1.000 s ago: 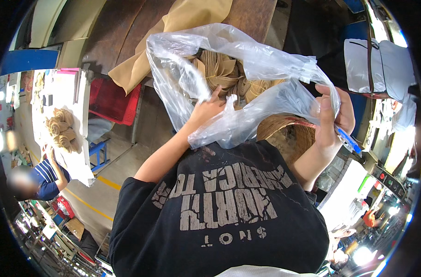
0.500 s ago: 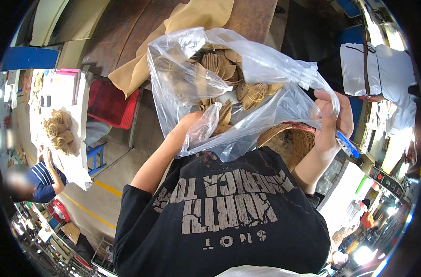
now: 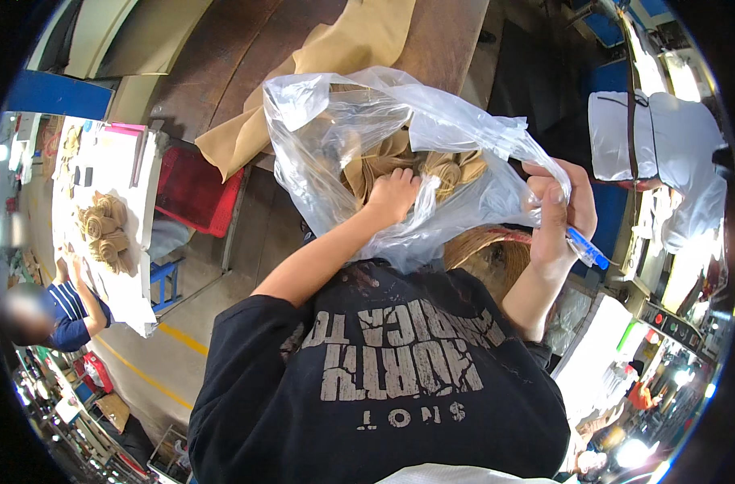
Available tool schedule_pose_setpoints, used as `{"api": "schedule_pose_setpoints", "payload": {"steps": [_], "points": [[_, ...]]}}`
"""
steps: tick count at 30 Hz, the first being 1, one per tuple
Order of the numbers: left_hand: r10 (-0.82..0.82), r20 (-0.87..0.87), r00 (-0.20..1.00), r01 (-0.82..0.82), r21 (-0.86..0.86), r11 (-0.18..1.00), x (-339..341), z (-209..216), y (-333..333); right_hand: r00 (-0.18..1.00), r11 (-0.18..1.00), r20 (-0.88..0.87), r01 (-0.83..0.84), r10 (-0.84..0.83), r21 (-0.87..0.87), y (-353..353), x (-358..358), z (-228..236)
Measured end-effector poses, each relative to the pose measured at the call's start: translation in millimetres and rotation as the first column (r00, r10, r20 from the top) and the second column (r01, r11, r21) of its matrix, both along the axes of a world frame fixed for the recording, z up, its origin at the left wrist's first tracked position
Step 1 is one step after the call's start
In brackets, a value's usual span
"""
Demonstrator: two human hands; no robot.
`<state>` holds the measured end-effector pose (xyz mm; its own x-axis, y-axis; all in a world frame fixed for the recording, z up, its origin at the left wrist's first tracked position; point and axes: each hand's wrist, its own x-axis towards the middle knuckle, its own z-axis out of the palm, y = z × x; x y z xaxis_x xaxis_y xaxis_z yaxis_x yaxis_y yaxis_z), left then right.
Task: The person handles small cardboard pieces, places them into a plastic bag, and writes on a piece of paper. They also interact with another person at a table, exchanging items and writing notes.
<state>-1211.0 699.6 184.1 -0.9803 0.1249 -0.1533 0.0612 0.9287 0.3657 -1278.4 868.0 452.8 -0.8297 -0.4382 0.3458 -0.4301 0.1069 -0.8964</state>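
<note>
A large clear plastic bag (image 3: 472, 214) is spread open in front of me, with several tan rolled bundles of thin leaf-like layers (image 3: 444, 173) inside. At least one bundle has a band round it. My left hand (image 3: 394, 198) reaches into the mouth of the bag, its fingers curled down against the bundles at the left. The fingertips are hidden, and a twisted fold of plastic lies beside the thumb. At the right, my right hand (image 3: 567, 206) is closed on the bag's gathered rim. A blue pen (image 3: 585, 248) sticks out below its fingers.
Behind the bag, a tan sheet (image 3: 347, 48) lies over a dark wooden table (image 3: 214, 64). A wicker basket (image 3: 496, 256) sits below the bag. Leftward are a red crate (image 3: 194, 189) and a white table (image 3: 133, 274) with tan bundles, where another person (image 3: 77, 310) works.
My left hand has moved from the bag's near left side up and right onto the bundles. My right hand has shifted slightly left and down, still gripping the rim. The bag's far edge has dropped.
</note>
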Motion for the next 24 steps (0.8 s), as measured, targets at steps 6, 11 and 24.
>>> {"api": "schedule_pose_setpoints", "payload": {"steps": [6, 11, 24], "points": [[0.051, -0.031, 0.998, -0.054, -0.098, 0.994, 5.1, -20.6, 9.4, 1.0, 0.998, -0.009, -0.011, 0.01, -0.058, 2.6, -15.0, -6.5], [0.093, 0.025, 0.995, -0.092, -0.039, 0.995, 11.5, -22.1, 14.7, 0.998, 0.985, 0.068, 0.017, -0.006, -0.172, -13.6, -28.4, -12.0], [0.33, 0.055, 0.942, -0.33, 0.326, 0.886, 35.1, 14.1, -22.5, 0.986, 0.955, 0.141, -0.046, 0.091, -0.292, -52.4, -39.7, -3.8]]}}
